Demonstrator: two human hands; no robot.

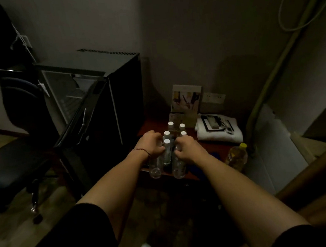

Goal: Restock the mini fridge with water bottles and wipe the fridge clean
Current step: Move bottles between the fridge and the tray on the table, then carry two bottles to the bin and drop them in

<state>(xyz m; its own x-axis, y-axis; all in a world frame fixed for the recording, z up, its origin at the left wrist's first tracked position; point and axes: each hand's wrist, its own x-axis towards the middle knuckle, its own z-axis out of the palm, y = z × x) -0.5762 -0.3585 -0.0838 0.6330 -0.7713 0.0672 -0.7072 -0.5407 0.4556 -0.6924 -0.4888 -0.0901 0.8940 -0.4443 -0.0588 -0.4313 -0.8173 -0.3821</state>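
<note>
Fingers of the left hand [151, 143] and the right hand [186, 149] are curled around clear water bottles [167, 152] with white caps, clustered on the reddish worktop [215, 148]. No label text can be read. Just left, the black mini fridge [105, 100] is seen with its door [83, 118] open. A folded white towel [218, 134] lies to the right.

Hotel rm: mini fridge [95, 86], folded towel [218, 132], brochure [186, 99].
</note>
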